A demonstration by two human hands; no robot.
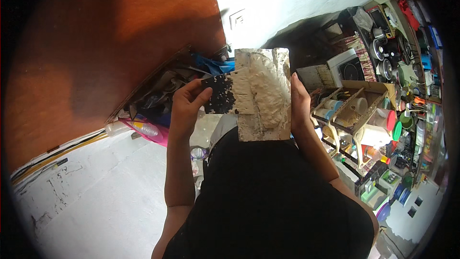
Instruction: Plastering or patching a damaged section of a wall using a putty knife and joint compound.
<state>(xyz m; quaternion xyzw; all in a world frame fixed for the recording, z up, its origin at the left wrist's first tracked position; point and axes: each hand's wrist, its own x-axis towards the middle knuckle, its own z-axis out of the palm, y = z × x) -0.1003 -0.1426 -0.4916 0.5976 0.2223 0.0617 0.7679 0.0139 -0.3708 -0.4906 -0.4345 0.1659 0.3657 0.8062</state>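
In front of my chest is a flat rectangular board (244, 127) coated with off-white paste. A thick mound of the paste (266, 88) lies along its middle. My left hand (190, 103) pinches a flat black putty spreader (220, 95) between thumb and fingers. The spreader is speckled with dried flecks, and its far end meets the paste on the board's left side. My right hand (300, 98) grips the board's right edge; its fingers are mostly hidden behind the board.
An orange-brown panel (120, 43) rises at the left, beside a white wall (273, 0). Plastic bags and a clear bottle (146, 128) lie beneath it. At the right, a rack (352, 110) holds jars and tubs, with pots (383, 67) on the counter beyond.
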